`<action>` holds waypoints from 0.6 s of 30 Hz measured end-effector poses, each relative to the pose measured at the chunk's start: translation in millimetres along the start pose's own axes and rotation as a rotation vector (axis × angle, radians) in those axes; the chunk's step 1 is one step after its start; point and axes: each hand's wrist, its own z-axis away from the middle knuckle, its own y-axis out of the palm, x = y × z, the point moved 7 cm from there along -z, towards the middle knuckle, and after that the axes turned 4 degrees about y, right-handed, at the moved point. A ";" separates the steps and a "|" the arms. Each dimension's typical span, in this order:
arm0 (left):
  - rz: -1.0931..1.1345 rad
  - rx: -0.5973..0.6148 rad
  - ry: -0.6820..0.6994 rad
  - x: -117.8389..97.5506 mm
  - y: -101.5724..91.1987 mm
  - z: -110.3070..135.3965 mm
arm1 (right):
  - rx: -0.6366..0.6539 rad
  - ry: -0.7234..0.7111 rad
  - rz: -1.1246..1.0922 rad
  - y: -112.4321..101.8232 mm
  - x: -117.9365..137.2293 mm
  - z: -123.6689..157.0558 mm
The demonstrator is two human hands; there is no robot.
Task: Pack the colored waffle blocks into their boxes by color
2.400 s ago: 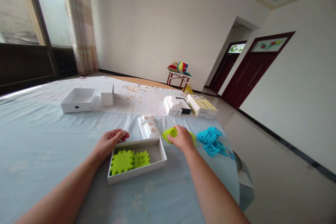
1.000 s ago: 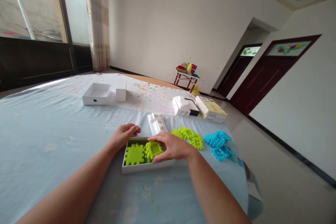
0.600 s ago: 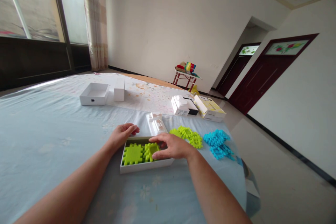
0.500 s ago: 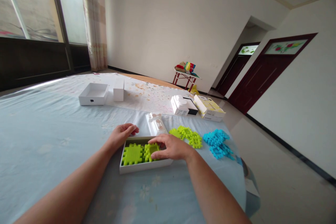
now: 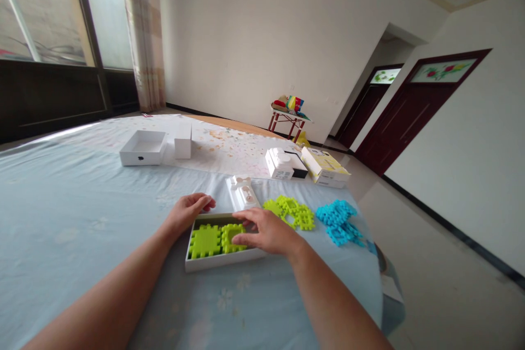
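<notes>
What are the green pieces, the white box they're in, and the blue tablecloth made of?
Green pieces: probably plastic, with a slight sheen and molded-looking teeth along the edges.
White box: looks like smooth cardboard, with thin, straight walls.
Blue tablecloth: seems to be fabric, softly wrinkled, though thin plastic is possible.

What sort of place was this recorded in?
Probably a room in a home: a pale blue floral fabric tablecloth covers part of the table, a patterned beige fabric curtain hangs by the window, and flowers decorate the glass pane above a dark red door.
</notes>
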 end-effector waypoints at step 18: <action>-0.009 -0.001 -0.020 -1.7 0.7 0.7 | -0.138 0.093 0.287 1.9 5.3 7.5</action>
